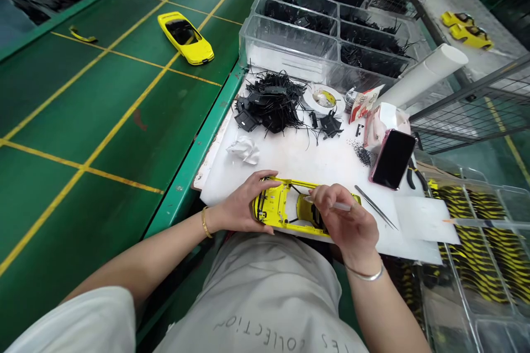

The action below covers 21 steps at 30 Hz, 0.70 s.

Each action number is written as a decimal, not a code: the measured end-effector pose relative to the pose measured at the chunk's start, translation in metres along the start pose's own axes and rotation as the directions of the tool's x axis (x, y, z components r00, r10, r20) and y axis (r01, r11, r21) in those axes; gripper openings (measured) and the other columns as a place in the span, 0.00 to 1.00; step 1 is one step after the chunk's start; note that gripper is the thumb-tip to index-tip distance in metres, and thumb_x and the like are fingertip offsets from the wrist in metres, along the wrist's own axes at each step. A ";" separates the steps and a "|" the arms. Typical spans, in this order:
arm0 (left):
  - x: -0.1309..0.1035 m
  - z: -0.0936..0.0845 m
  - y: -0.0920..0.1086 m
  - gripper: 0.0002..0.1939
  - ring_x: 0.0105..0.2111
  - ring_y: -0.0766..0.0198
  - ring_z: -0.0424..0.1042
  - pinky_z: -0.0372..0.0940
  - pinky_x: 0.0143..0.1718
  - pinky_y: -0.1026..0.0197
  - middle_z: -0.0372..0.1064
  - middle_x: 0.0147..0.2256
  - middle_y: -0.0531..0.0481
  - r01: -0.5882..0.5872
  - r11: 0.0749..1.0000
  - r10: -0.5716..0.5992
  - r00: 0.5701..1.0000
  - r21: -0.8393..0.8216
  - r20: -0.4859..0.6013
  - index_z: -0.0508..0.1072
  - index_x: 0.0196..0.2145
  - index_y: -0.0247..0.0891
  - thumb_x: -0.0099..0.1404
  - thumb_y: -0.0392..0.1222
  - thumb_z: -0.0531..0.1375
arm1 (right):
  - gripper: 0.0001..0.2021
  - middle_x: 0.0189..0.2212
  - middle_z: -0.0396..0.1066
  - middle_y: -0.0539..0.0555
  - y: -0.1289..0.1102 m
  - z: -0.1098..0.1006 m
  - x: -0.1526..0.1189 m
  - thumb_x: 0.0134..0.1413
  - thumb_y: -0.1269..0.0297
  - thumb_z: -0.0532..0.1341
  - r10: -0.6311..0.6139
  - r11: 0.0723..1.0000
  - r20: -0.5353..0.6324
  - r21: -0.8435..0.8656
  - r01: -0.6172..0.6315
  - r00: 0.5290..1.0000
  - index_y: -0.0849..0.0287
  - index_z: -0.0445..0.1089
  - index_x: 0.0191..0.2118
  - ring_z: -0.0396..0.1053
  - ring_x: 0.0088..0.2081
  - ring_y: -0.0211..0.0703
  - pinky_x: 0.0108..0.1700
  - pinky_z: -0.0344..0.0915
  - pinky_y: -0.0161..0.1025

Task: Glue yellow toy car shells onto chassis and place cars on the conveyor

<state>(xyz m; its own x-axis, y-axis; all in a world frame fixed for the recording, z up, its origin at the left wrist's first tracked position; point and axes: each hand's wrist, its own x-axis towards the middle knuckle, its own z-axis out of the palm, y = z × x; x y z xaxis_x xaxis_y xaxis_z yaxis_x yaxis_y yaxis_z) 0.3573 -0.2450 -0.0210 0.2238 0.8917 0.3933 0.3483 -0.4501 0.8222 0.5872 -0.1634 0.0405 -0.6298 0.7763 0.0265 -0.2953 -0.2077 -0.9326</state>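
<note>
Your pale shirt [265,287], with lettering near its lower edge, is closest to the camera. Just beyond it, you have a yellow car body [275,204] at the near edge of the tabletop [298,154], its open inner side showing. Your left hand [244,207] is closed around its left end, thumb and fingers on opposite sides. Your right hand [350,223] pinches a slim whitish tool [342,206] over the other end; its tip points toward the yellow part inside.

To the right of that hand, tweezers [376,208] lie slanted on the white surface, with a dark-screened phone [392,160] beyond them and black-handled pliers [411,178] beside the phone. Farther from you are crumpled paper [244,150], a tangled heap of black parts [271,102], a tape roll [310,100] and a red-and-white packet [365,103]. Behind these stands a clear divided bin [290,58], several of its compartments filled with black pieces. On your right, a compartmented tray [457,284] holds rows of black-and-yellow strips [476,253].

Over on your left, the green surface [103,116] carries another yellow car [186,38] and a curved yellow piece [83,37], well apart.
</note>
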 end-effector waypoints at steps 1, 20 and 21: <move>0.000 0.000 0.000 0.52 0.61 0.42 0.57 0.59 0.60 0.39 0.52 0.61 0.36 -0.006 1.000 0.006 1.000 0.002 -0.004 0.53 0.64 0.49 0.48 0.55 0.73 | 0.15 0.21 0.57 0.49 -0.001 0.000 -0.003 0.52 0.46 0.58 -0.014 1.000 -0.017 -0.006 0.014 1.000 0.53 0.69 0.30 0.54 0.28 0.45 0.40 0.53 0.46; -0.001 0.000 0.000 0.50 0.61 0.42 0.56 0.58 0.60 0.38 0.52 0.61 0.37 -0.008 1.000 0.008 1.000 0.022 0.008 0.54 0.64 0.49 0.49 0.52 0.73 | 0.14 0.20 0.58 0.49 -0.004 0.009 -0.024 0.52 0.48 0.57 0.083 0.996 -0.079 0.038 -0.080 0.993 0.52 0.68 0.31 0.53 0.27 0.45 0.35 0.52 0.45; -0.001 0.000 0.000 0.50 0.61 0.42 0.56 0.58 0.61 0.38 0.51 0.61 0.37 -0.008 1.000 0.008 1.000 0.022 0.009 0.54 0.64 0.49 0.49 0.52 0.73 | 0.13 0.20 0.58 0.49 -0.004 0.009 -0.024 0.52 0.48 0.58 0.084 0.996 -0.080 0.037 -0.082 0.993 0.52 0.68 0.31 0.53 0.27 0.45 0.34 0.52 0.44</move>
<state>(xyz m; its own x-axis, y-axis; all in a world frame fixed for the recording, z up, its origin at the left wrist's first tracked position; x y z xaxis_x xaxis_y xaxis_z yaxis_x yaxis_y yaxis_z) 0.3565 -0.2461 -0.0216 0.2348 0.8877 0.3960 0.3661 -0.4582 0.8099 0.5973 -0.1863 0.0467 -0.5929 0.8012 -0.0811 -0.2697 -0.2924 -0.9175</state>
